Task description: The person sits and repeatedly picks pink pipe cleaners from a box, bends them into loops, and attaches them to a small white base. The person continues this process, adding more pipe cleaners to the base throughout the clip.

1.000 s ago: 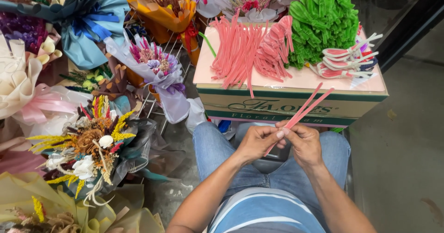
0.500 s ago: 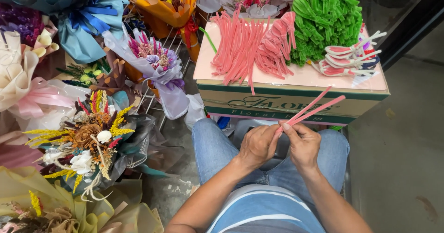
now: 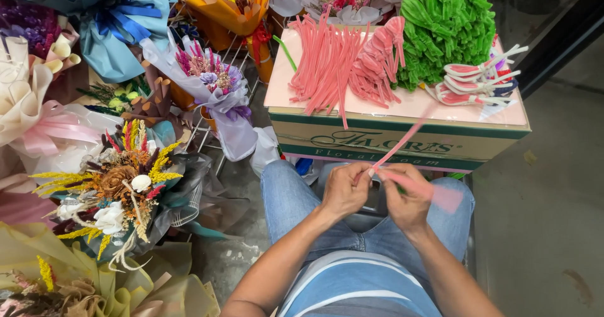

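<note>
From the head view, over my lap, my left hand (image 3: pixel 345 191) and right hand (image 3: pixel 408 197) are both clamped on pink pipe cleaners (image 3: pixel 402 142) mid-twist, I judge, so next I need a firm pinch where they cross, below the cardboard box (image 3: pixel 390 142).
</note>
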